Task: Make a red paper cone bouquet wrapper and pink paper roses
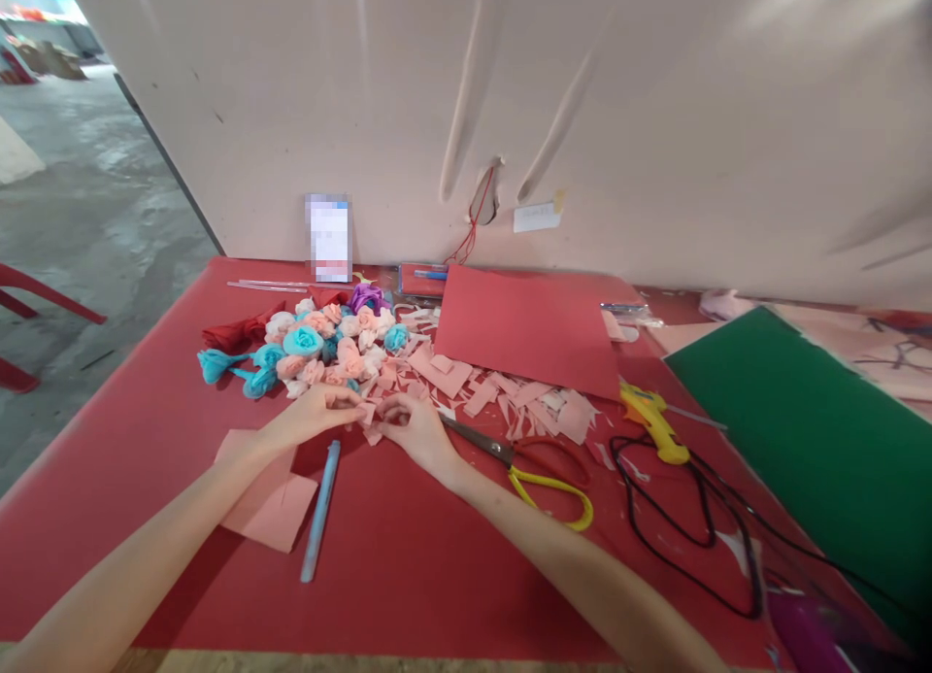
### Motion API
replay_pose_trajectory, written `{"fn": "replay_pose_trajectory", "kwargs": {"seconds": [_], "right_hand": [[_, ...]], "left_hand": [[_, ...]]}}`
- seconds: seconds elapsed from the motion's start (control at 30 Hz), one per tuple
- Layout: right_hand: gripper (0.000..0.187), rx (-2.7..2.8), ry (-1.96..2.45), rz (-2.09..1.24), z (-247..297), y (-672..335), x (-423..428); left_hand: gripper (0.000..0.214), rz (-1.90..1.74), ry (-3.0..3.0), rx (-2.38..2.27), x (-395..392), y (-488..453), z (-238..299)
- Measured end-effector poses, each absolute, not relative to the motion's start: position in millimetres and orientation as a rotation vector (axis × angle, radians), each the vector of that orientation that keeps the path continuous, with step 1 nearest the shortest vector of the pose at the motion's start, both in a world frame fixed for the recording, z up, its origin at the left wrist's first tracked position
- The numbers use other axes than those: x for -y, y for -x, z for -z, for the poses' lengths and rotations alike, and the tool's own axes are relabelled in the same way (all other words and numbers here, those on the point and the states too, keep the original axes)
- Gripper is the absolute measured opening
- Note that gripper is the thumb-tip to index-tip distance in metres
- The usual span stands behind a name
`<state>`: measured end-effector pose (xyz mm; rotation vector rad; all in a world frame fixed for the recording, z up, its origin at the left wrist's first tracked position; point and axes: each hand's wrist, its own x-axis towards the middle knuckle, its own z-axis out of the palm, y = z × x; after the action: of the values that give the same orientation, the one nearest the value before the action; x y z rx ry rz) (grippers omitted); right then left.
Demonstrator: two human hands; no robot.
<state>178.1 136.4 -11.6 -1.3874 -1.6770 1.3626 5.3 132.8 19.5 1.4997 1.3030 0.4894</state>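
A small piece of pink paper (371, 428) is pinched between my two hands above the red table. My left hand (324, 413) grips its left side with thumb and fingers, and my right hand (414, 428) grips its right side. Just behind them lies a heap of paper flowers (349, 357) in pink, white, blue and purple. Pink paper scraps (510, 401) spread to the right. Scissors (510, 454) with red and yellow handles rest beside my right wrist. A blue pen (320, 513) and pink paper sheets (273, 508) lie near my left forearm.
A red sheet (528, 328) covers part of the table's back. To the right are a yellow glue gun (659, 425), looped black cable (630, 518) and a green board (815, 459). A phone (329, 238) leans against the pale wall (291, 90).
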Motion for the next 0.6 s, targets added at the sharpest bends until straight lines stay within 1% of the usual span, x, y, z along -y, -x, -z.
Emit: {"fn": "replay_pose_trajectory", "kwargs": {"seconds": [0.4,0.6], "right_hand": [[0.009,1.775,1.442,-1.242,14.8,-177.2,-132.9],[0.01,1.806,1.442,-1.192,18.1,-176.8,-131.0]], "left_hand": [[0.029,-0.42,-1.558,-1.311,-130.9,-5.9,-18.4],[0.028,-0.394,-1.576,-1.252,-129.7,-8.0,-18.9]]}}
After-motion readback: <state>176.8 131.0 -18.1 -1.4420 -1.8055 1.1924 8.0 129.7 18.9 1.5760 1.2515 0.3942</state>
